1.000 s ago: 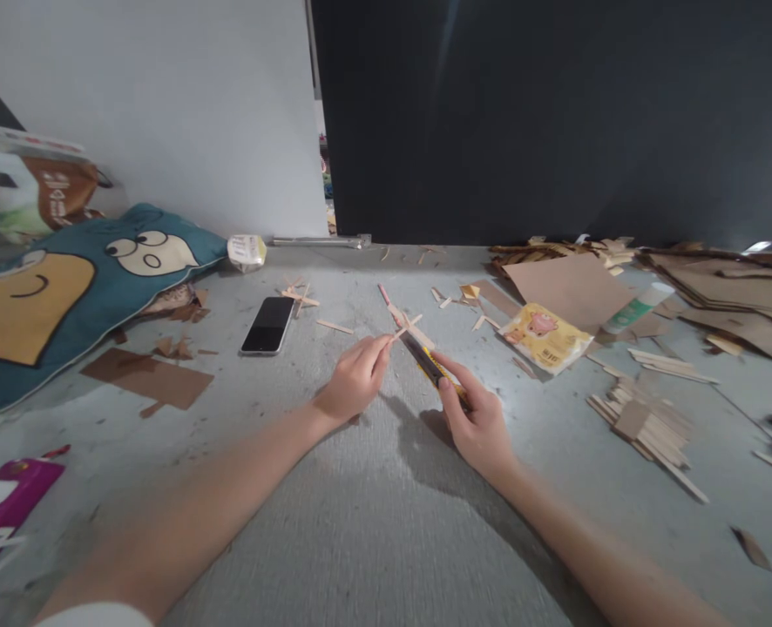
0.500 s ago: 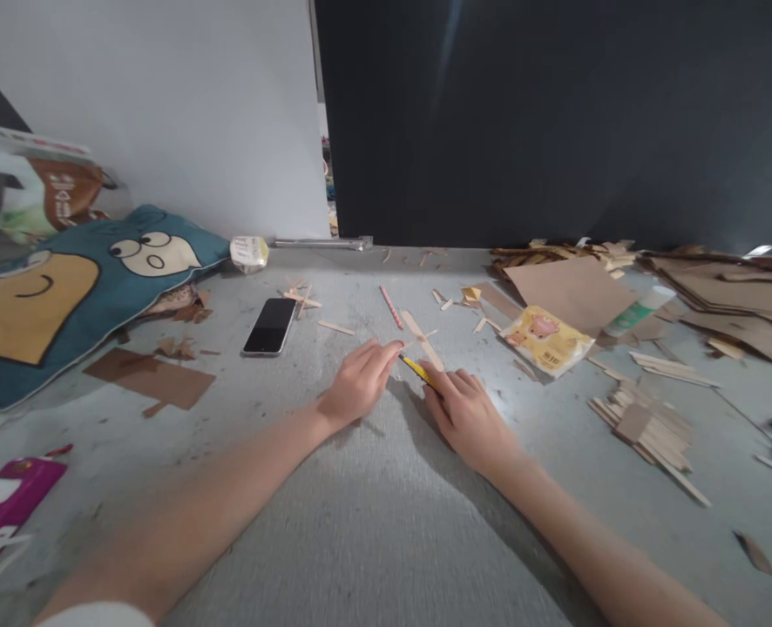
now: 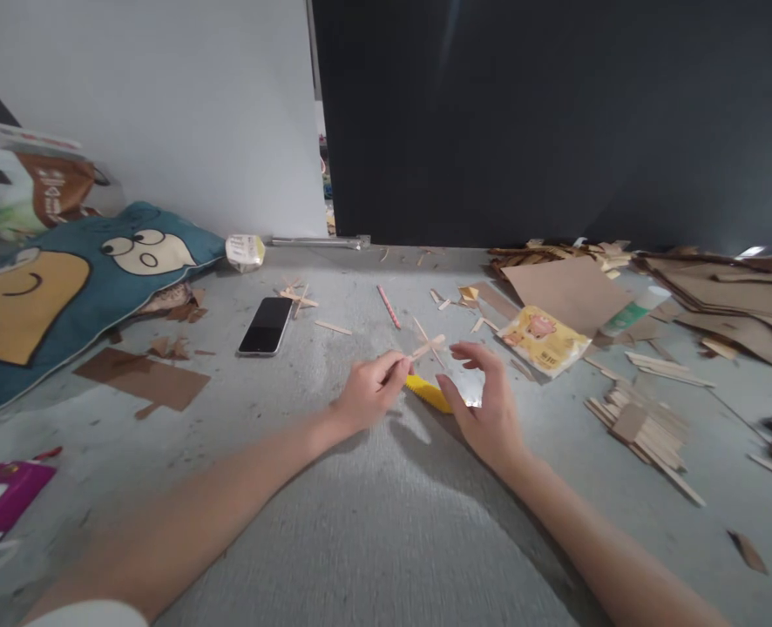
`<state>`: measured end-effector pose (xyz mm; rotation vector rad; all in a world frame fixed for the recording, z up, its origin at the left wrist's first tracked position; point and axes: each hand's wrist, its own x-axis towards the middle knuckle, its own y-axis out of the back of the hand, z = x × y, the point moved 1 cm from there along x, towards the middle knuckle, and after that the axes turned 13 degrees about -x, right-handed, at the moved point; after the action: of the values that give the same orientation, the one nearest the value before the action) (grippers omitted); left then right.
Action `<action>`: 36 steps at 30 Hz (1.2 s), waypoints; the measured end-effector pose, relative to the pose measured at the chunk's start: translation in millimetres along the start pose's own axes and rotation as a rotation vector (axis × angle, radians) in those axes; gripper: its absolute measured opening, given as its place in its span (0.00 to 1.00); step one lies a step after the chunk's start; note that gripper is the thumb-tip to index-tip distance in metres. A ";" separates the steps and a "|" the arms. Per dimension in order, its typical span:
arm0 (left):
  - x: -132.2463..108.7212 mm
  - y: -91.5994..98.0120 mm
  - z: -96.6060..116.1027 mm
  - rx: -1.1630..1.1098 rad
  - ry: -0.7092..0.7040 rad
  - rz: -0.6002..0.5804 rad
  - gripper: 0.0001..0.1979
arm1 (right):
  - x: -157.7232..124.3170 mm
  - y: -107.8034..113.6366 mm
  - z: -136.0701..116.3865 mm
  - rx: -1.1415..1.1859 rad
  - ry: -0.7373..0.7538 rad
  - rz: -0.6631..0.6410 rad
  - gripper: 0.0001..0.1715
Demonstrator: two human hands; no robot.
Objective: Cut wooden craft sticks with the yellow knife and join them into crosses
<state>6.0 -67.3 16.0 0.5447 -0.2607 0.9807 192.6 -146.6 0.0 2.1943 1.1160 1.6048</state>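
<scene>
My left hand [image 3: 374,389] is closed in a pinch on a flat wooden craft stick [image 3: 430,347], which points up and to the right from the fingertips. A thinner wooden strip [image 3: 420,329] crosses it; whether the two touch I cannot tell. Just below lies a yellow utility knife [image 3: 429,394] on the grey tabletop. My right hand [image 3: 490,409] is open beside the knife's right end, thumb and fingers apart with nothing between them. Beyond the hands lies a pink-and-white patterned stick [image 3: 389,306].
A phone [image 3: 266,326], brown cardboard [image 3: 143,377] and a blue cartoon cushion [image 3: 108,287] lie left; a magenta device [image 3: 10,501] sits nearer. On the right are a yellow packet [image 3: 544,340], a glue stick [image 3: 635,311], cardboard sheets [image 3: 732,296] and a pile of wooden sticks [image 3: 647,427].
My right hand has let go of the utility knife and opened, moving right. The knife now lies on the table. The craft stick has swung round in my left hand's pinch.
</scene>
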 end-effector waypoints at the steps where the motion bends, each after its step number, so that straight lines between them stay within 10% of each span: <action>1: -0.6 -1.9 2.7 -0.022 0.033 -0.033 0.21 | 0.2 1.0 -0.2 0.019 0.002 -0.005 0.27; 19: -3.8 -3.7 5.3 0.011 0.007 -0.189 0.19 | -0.8 -3.2 11.1 0.308 -0.007 -0.057 0.07; 36: -2.0 -4.8 4.7 -0.073 0.088 -0.241 0.22 | 14.2 10.0 2.6 0.212 0.164 -0.043 0.11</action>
<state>9.1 -73.4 17.6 0.4532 -0.1474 0.7562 201.1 -143.4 14.9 2.1772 1.4300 1.7464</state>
